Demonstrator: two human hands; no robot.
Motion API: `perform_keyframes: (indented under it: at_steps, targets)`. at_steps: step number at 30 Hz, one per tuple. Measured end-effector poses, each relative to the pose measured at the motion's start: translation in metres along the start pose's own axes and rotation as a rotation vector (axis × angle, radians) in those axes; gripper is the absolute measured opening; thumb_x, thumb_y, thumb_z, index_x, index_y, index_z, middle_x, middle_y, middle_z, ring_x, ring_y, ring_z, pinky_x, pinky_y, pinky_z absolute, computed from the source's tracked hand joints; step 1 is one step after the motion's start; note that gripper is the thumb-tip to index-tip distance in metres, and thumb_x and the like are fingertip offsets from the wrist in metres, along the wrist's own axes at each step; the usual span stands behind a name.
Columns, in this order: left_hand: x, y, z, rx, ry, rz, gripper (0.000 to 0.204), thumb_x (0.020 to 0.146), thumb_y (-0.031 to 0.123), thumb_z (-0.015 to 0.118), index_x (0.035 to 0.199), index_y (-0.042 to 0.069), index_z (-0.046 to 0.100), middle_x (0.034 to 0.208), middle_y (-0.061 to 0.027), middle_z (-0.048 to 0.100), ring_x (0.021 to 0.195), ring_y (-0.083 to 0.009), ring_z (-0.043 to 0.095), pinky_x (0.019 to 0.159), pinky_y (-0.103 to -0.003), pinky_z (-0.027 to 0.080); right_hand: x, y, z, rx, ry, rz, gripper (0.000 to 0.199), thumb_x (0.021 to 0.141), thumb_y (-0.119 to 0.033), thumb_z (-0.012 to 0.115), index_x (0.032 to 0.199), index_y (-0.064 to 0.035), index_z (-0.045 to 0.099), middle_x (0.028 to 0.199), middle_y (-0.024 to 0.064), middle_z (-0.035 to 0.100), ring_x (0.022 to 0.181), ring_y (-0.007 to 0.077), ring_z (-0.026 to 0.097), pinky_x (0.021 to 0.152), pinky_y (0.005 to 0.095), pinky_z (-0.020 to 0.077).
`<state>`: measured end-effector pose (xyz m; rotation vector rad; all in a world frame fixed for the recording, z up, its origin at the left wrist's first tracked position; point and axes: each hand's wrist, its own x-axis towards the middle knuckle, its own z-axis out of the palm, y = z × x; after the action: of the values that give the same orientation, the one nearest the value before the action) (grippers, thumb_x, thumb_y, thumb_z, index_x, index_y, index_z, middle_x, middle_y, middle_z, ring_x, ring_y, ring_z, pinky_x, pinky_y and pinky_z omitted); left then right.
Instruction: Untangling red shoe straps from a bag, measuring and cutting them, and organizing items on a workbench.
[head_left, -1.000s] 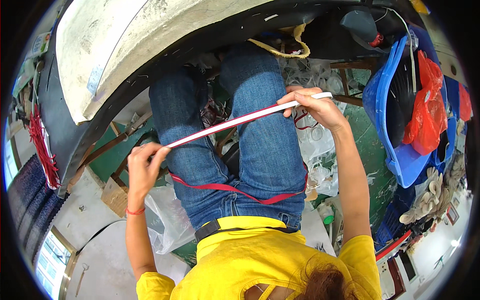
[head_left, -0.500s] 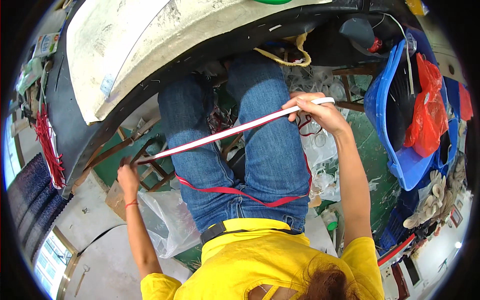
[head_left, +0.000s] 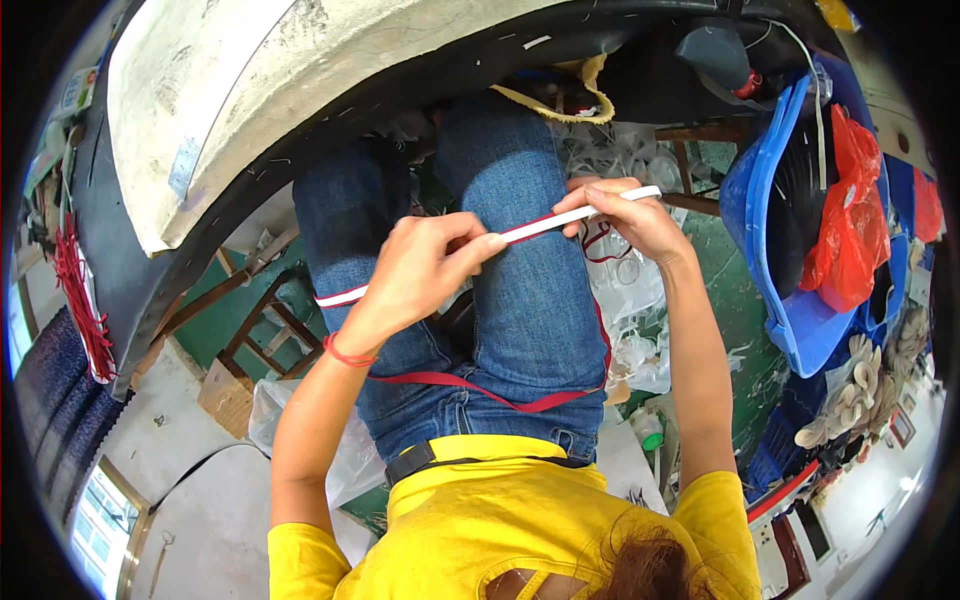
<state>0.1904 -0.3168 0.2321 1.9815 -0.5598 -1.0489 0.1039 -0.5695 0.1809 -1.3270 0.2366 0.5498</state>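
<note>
Strip [head_left: 545, 226] of red-and-white webbing stretched flat across our jeans-clad knees [head_left: 520, 290], both hands clamped on it. Left hand [head_left: 420, 272] pinches it mid-length over the knees, fingertips closed on top; right hand [head_left: 625, 212] grips near the white far end, just right of the knees. Slack red tail [head_left: 500, 392] loops back across the thighs. Looks like we're running the strip between the hands, smoothing or checking it. Next move likely needs even tension and a re-grip further along.

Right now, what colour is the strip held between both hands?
The strip is white with red edging, best seen in the head view.
</note>
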Motion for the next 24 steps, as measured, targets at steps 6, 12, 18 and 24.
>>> perform_keyframes:
  at_steps: [6, 12, 18, 24]
  targets:
    - [-0.051, -0.023, -0.031, 0.142, 0.173, -0.022, 0.02, 0.085, 0.018, 0.064, 0.077, 0.0, 0.064, 0.057, -0.0096, 0.057, 0.051, -0.0144, 0.057, 0.048, -0.027, 0.041, 0.0, 0.009, -0.003, -0.002, -0.024, -0.053, 0.037, 0.092, -0.03, 0.047, 0.103, -0.0002, 0.067, 0.085, 0.0098, 0.067, 0.084, 0.0152, 0.061, 0.071, 0.0236, 0.0396]
    - [-0.113, -0.069, -0.067, 0.429, 0.356, -0.106, 0.019, 0.083, 0.016, 0.065, 0.073, 0.0, 0.063, 0.06, -0.0093, 0.06, 0.054, -0.0182, 0.058, 0.055, -0.029, 0.042, -0.002, 0.007, 0.001, 0.054, -0.008, -0.046, 0.039, 0.092, -0.03, 0.049, 0.102, 0.0026, 0.067, 0.086, 0.0112, 0.065, 0.082, 0.0156, 0.062, 0.075, 0.0264, 0.0416]
    - [-0.187, -0.138, -0.106, 0.464, 0.573, -0.391, 0.023, 0.088, 0.021, 0.061, 0.08, -0.001, 0.065, 0.061, -0.0073, 0.061, 0.057, -0.0118, 0.056, 0.055, -0.026, 0.043, -0.002, 0.002, 0.0, 0.01, 0.013, -0.033, 0.036, 0.09, -0.029, 0.051, 0.103, 0.0002, 0.067, 0.083, 0.009, 0.067, 0.082, 0.0126, 0.06, 0.068, 0.0226, 0.0399]
    - [-0.224, -0.197, -0.126, 0.481, 0.7, -0.636, 0.026, 0.09, 0.025, 0.06, 0.091, 0.0, 0.065, 0.076, -0.0101, 0.066, 0.069, -0.0142, 0.06, 0.065, -0.028, 0.047, -0.002, -0.006, 0.008, 0.019, 0.02, -0.041, 0.037, 0.09, -0.03, 0.055, 0.097, 0.0036, 0.067, 0.081, 0.0101, 0.065, 0.078, 0.0151, 0.062, 0.073, 0.0246, 0.0452]
